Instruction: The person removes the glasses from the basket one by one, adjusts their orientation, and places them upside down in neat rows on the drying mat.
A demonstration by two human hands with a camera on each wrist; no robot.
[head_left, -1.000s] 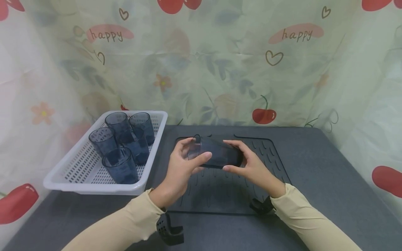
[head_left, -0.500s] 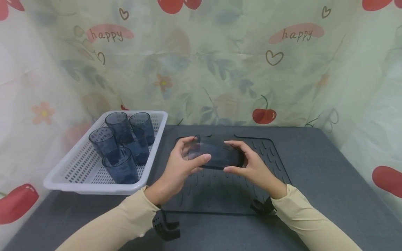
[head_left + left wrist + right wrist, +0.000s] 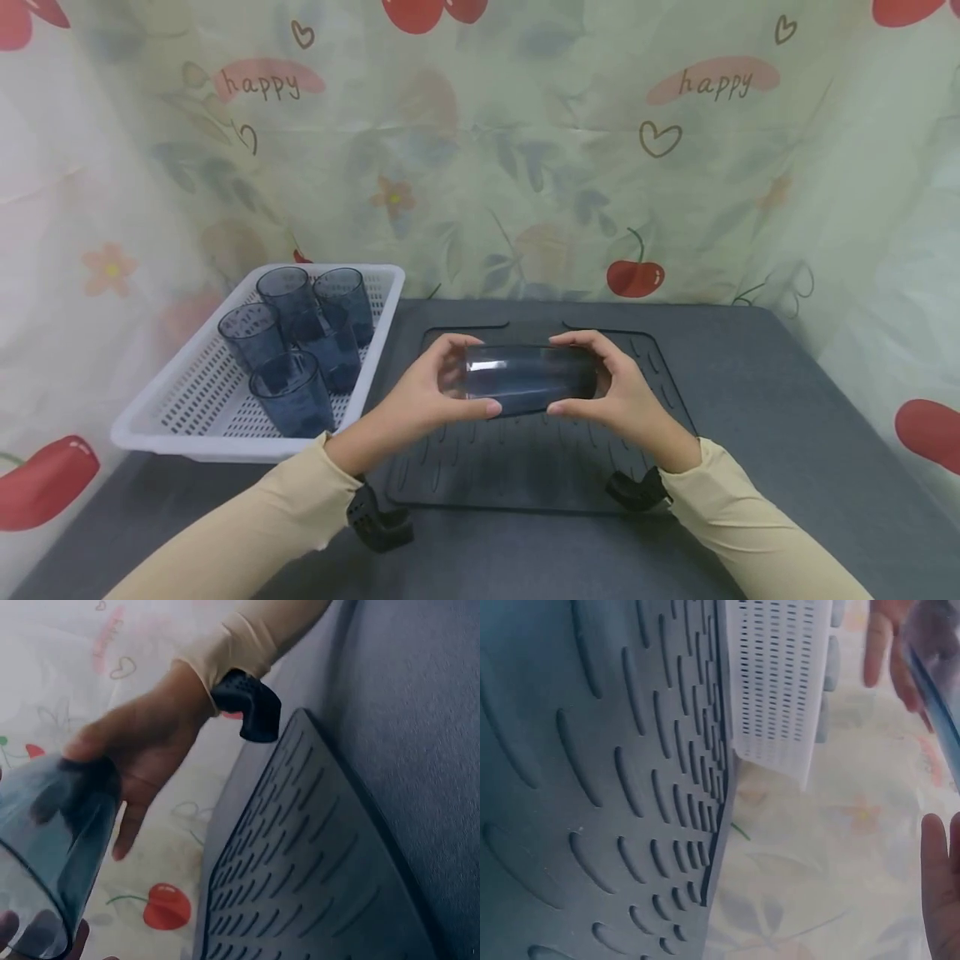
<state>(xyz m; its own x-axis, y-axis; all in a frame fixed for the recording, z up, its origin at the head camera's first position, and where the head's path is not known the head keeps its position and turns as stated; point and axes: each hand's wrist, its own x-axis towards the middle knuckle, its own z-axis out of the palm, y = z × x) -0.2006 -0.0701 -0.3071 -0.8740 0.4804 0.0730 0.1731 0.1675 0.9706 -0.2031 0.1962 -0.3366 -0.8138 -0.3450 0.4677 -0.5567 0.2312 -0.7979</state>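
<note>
Glass (image 3: 531,377) held near-level over mat (image 3: 525,471); left hand (image 3: 420,400) grips rim end, right hand (image 3: 628,402) base end, likely for even support. Other glasses (image 3: 294,402) mouth-up in left basket (image 3: 217,448), likely for stability.

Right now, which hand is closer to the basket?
The left hand: it grips the glass at the end nearer the basket; the right hand grips the other end, farther from it.

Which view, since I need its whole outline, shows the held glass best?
The head view: the held glass shows nearly whole, sideways between the left hand and right hand. The left wrist view shows part of it, cut off at the left edge; the right wrist view only a slice at the right edge.
</note>
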